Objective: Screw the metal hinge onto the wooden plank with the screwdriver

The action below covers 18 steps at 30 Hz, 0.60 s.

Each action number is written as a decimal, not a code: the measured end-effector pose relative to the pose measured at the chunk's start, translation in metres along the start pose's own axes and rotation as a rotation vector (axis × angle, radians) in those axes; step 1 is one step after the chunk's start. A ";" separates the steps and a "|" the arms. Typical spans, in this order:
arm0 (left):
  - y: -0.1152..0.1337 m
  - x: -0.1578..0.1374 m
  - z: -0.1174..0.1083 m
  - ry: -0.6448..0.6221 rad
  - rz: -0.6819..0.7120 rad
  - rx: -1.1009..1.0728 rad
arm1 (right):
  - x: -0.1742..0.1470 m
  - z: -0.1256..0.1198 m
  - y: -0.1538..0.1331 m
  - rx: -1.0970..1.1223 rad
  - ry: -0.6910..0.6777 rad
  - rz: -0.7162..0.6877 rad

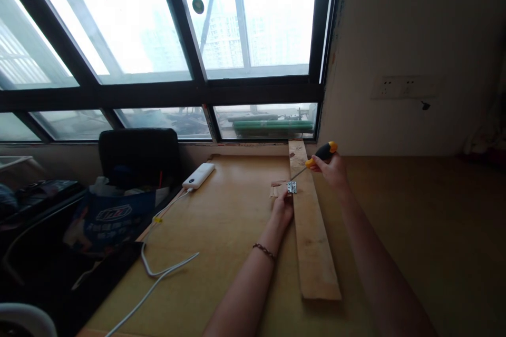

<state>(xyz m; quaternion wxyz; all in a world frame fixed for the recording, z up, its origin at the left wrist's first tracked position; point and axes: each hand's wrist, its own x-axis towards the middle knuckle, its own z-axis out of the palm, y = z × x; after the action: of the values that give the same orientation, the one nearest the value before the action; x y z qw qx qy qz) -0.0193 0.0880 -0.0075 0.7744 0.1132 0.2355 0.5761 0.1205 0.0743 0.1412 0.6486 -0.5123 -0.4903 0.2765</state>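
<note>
A long wooden board (314, 242) lies lengthwise on the table, its far end close to the window. On its left edge sits a small metal hinge (291, 187) with several holes. My left hand (282, 208) is closed at the hinge's near side, its fingertips against it and partly hidden. In my right hand (332, 169) is a screwdriver (324, 151) with a black and yellow handle, held tilted so that its shaft reaches down to the hinge. Just left of the hinge is a small pale wooden piece (274, 190).
A white power bank (198, 176) lies at the table's left edge, its white cable (144, 260) trailing toward me. Beyond that edge stand a black chair (138, 155) and a blue bag (113, 221). A window and a wall with sockets (407, 87) bound the far side.
</note>
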 end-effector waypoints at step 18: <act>-0.003 0.004 -0.002 0.020 0.053 -0.022 | -0.003 0.010 0.005 -0.064 -0.024 -0.001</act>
<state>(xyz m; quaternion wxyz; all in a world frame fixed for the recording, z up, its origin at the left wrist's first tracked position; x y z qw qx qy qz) -0.0168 0.0905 -0.0114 0.7575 0.1052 0.2340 0.6003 0.1108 0.0772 0.1355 0.6260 -0.5293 -0.5070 0.2663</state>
